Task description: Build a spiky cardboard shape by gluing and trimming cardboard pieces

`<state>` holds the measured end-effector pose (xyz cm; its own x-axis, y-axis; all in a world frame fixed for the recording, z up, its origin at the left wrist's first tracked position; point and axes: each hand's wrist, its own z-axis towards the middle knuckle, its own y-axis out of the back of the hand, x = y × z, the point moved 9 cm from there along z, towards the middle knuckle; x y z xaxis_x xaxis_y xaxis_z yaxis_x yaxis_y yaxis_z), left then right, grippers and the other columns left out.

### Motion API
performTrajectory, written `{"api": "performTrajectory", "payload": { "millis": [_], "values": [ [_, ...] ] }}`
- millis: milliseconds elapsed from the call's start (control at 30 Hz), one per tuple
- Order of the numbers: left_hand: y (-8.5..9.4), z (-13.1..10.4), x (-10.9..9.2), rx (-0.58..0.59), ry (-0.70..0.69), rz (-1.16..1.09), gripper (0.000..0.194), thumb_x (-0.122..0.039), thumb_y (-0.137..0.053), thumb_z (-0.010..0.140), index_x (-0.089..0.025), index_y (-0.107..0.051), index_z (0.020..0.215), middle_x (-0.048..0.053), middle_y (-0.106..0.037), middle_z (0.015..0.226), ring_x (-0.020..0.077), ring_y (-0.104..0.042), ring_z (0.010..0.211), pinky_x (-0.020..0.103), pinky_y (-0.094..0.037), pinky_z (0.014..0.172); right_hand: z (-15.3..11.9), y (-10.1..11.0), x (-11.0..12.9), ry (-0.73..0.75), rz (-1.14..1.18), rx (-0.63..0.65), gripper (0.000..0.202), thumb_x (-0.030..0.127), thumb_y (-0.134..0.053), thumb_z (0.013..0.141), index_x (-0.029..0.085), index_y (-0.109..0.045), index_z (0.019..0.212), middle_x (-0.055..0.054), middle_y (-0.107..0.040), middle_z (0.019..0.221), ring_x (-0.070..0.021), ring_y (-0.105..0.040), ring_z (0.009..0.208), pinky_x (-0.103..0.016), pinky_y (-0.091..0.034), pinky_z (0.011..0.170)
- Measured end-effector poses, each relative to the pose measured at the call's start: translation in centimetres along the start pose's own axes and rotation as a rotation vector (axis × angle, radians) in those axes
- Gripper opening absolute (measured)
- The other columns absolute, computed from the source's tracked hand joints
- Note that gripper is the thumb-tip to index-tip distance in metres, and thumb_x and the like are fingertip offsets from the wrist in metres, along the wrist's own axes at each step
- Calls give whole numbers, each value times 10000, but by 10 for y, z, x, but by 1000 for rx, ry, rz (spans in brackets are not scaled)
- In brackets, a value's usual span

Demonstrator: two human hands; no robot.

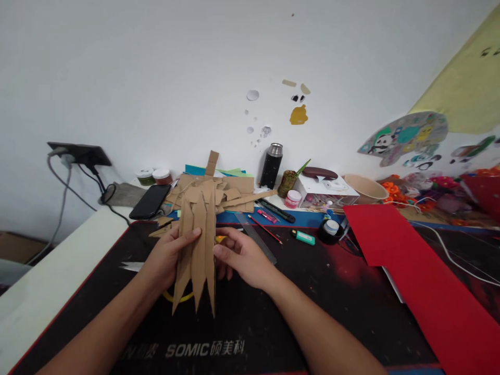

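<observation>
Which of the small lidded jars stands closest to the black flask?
The pink jar, just right of the black flask; the green jar and the reddish-brown jar stand side by side, well to its left.

From my view, the pointed strips (pixel 198 250) are matt brown corrugated cardboard, with fluted ridges along them, and the scrap pile (pixel 230 195) behind looks like the same board, rough at its cut edges. I see a black flask (pixel 270 169) with a shiny bare-metal top, a phone (pixel 149 201) with a smooth dark face, and a dull grey cloth (pixel 127 195). The red sheet (pixel 414 271) reads as smooth, flat-coloured paper or card; I can't tell which.
</observation>
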<state>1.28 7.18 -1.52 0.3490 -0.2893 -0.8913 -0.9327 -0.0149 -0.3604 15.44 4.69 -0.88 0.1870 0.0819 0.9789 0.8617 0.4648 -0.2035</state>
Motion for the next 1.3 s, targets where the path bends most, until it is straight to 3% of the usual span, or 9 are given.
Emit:
{"api": "performTrajectory", "payload": {
  "millis": [133, 300, 433, 600, 767, 867, 1000, 1100, 1300],
  "values": [
    [9, 0, -5, -112, -83, 53, 532, -372, -999, 568, -165, -756, 993, 75, -826, 785, 267, -763, 578, 323, -627, 490, 1, 14, -1, 31, -87, -131, 569, 658, -749, 897, 195, -641, 1209, 37, -627, 743, -127, -610, 531, -226, -453, 457],
    [11, 0, -7, -148, -139, 107, 565, -394, -994, 578, -173, -767, 1046, 84, -849, 910, 298, -814, 772, 325, -664, 635, -3, 19, -6, 64, -310, -223, 312, 518, -713, 968, 208, -684, 953, 10, -641, 749, -150, -618, 636, -259, -502, 578],
    [15, 1, -2, -162, -58, 49, 511, -523, -909, 631, -179, -788, 990, 96, -838, 850, 331, -809, 769, 343, -655, 581, -3, 23, -5, 73, -354, -253, 249, 431, -652, 1005, 213, -671, 887, 13, -638, 722, -152, -622, 626, -255, -492, 583],
    [11, -1, 4, -49, 41, 57, 567, -716, -814, 641, -214, -799, 902, 116, -831, 830, 371, -808, 806, 340, -628, 509, -2, 32, 3, 71, -285, -319, 243, 413, -631, 987, 206, -655, 861, 29, -614, 670, -136, -590, 536, -244, -464, 529],
    [3, -2, 4, 71, 8, 350, 533, -565, -986, 569, -200, -813, 917, 106, -851, 888, 352, -810, 862, 311, -647, 598, -6, 34, 17, 157, -469, -368, 261, 406, -632, 983, 203, -669, 824, 34, -592, 631, -133, -579, 562, -235, -418, 545],
    [1, 2, 5, 83, 27, 361, 541, -510, -1010, 550, -182, -810, 930, 106, -855, 892, 351, -814, 870, 328, -665, 651, -9, 34, 21, 179, -472, -389, 282, 418, -625, 981, 202, -683, 809, 33, -586, 619, -132, -575, 561, -234, -425, 551],
    [20, 11, -5, -125, -18, 85, 487, -288, -1009, 526, -154, -785, 937, 92, -843, 802, 293, -782, 631, 341, -668, 572, -9, 42, 22, 157, -281, -433, 307, 478, -628, 961, 190, -723, 919, 42, -591, 576, -130, -560, 488, -239, -458, 519],
    [37, 16, -17, -267, -121, -117, 313, -78, -887, 619, -132, -768, 903, 83, -830, 770, 260, -785, 630, 286, -661, 551, -8, 57, 22, 149, -187, -521, 375, 549, -628, 940, 184, -712, 929, 51, -574, 536, -127, -540, 449, -228, -433, 472],
    [53, 22, -27, -360, -192, -235, 197, -8, -732, 798, -121, -772, 953, 52, -808, 742, 226, -784, 641, 332, -703, 693, -7, 65, 19, 92, -264, -529, 439, 611, -629, 914, 177, -690, 946, 55, -572, 557, -130, -559, 447, -218, -415, 433]
  ]
}}
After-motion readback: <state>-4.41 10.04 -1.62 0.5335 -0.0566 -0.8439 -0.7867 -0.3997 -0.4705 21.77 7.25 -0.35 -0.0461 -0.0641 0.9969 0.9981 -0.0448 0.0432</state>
